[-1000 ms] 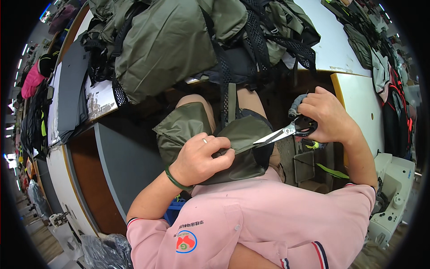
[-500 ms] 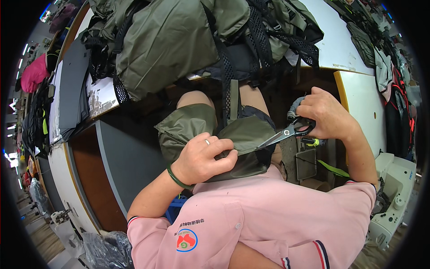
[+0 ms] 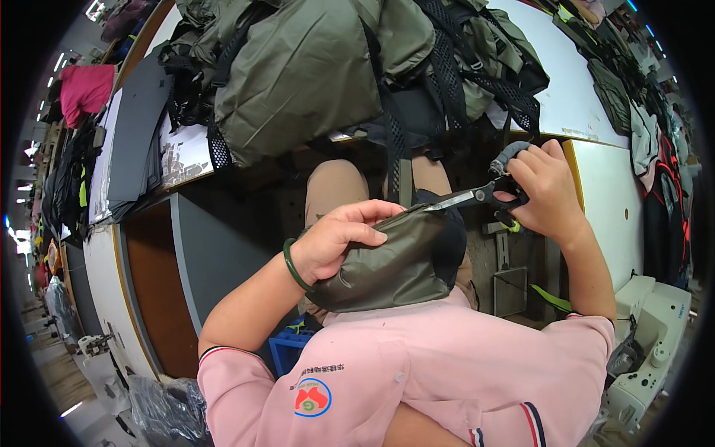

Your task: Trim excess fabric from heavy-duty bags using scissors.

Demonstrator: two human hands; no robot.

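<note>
Across my lap lies an olive-green fabric bag piece (image 3: 383, 268) with a black panel at its right side. My left hand (image 3: 337, 237), with a green bangle at the wrist, grips the upper edge of this fabric, thumb on top and fingers partly hidden behind it. My right hand (image 3: 546, 190) is closed round the black handles of a pair of scissors (image 3: 465, 199), with grey wrapping on one handle. The scissor blades point left and look nearly closed. Their tips lie at the fabric's upper edge, right of my left fingers; whether they touch it I cannot tell.
Ahead, olive-green bags (image 3: 305, 82) with black mesh straps (image 3: 447, 71) are heaped on a white table (image 3: 570, 93), some straps hanging over its edge. Dark grey sheets (image 3: 138, 127) lie at left. A sewing machine (image 3: 648, 350) stands at right, a blue crate (image 3: 287, 350) below.
The fabric flap at left has been folded away or lowered, and the edge has been raised. My left hand has turned and moved slightly up; the scissors have moved slightly up, their blades closer together.
</note>
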